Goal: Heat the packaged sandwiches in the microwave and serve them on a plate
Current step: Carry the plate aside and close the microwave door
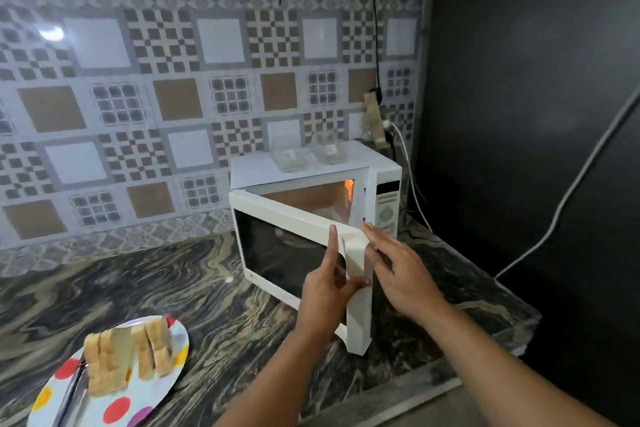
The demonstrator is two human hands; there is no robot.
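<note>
Standing ajar, the white microwave oven [346, 184] has its white-framed, dark-glass door [291, 246] hinged at the left and swung out toward the person, so the free edge with the upright white handle [358, 284] lies directly between the two hands. The left hand [325, 291] pinches that handle, thumb at its lower front and index finger pointing up along the door's face; the right hand [398, 270] lies flat with straight fingers against the door's outer edge, gripping nothing. Both are equally near; judging by this, the door is about to swing on its vertical hinge, either way. The toasted sandwich halves [130, 357] already rest on the round white plate with coloured dots [117, 409], low left on the swirled dark stone counter [225, 305], with metal tongs [71, 395] beside them, well apart from the door's arc. Two clear empty plastic sandwich packs [306, 152] sit on top of the oven. A lit amber glow shows in the cavity; whether anything remains inside is hidden. Cables hang by the oven's right side, clear of the door.
</note>
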